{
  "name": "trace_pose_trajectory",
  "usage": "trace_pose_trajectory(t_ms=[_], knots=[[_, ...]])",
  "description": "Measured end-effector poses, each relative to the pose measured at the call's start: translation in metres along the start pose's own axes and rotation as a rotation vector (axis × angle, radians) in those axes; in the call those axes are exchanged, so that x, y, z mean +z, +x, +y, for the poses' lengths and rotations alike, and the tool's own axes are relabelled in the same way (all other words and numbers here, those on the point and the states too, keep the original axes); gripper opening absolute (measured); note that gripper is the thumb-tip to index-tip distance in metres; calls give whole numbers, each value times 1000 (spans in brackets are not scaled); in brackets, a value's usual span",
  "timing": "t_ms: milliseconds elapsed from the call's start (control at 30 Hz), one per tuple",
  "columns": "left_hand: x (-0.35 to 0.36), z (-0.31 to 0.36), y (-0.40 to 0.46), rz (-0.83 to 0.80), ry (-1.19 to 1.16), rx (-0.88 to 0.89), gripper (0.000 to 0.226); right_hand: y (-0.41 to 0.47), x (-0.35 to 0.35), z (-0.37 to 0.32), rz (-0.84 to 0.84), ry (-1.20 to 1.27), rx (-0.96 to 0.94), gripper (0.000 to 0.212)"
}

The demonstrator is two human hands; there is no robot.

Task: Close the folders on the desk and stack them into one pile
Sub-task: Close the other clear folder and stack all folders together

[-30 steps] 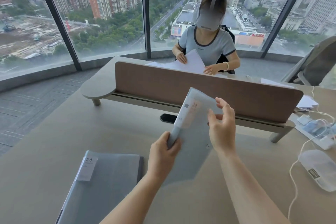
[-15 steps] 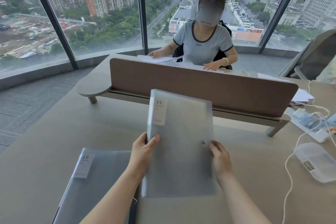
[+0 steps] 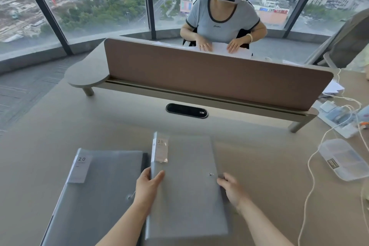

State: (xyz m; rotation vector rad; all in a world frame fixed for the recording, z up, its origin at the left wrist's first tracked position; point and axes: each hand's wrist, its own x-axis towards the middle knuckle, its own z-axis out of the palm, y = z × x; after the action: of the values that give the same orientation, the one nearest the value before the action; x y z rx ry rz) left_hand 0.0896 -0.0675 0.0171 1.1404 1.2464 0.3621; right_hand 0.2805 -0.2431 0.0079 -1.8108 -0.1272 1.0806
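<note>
A grey translucent folder (image 3: pixel 185 185) with a "20" label lies closed and flat on the desk in front of me. My left hand (image 3: pixel 148 184) grips its left spine edge, thumb on top. My right hand (image 3: pixel 230 188) holds its right edge near the small snap button. A second closed grey folder (image 3: pixel 99 195), also labelled "20", lies on the desk to the left, beside the first and partly under my left forearm.
A brown divider screen (image 3: pixel 209 74) crosses the desk ahead, with a person seated behind it handling papers. A black cable port (image 3: pixel 186 110) sits in the desk. A clear plastic box (image 3: pixel 343 159), white cables and papers lie at the right.
The folder was raised and tilted in both hands, then turned flat; now it has come down low onto the desk beside the left folder. The view has tilted downward.
</note>
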Motion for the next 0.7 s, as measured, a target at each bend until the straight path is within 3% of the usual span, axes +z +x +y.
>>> trace_pose_trajectory(t_ms=[167, 233, 367, 533, 700], knots=[[9, -17, 3, 1, 242, -12, 32, 13, -3, 29, 16, -255, 41, 4], [14, -22, 3, 18, 388, 3, 40, 19, -4, 38, 36, -412, 65, 10], [25, -34, -1, 63, 674, 75, 80, 15, 0, 31, 81, -611, 67, 27], [35, -42, -10, 108, 1042, 320, 88, 9, 2, 22, 94, -842, 53, 37], [54, -42, -13, -247, 1342, 461, 82, 12, -4, 16, 41, -1024, 104, 37]])
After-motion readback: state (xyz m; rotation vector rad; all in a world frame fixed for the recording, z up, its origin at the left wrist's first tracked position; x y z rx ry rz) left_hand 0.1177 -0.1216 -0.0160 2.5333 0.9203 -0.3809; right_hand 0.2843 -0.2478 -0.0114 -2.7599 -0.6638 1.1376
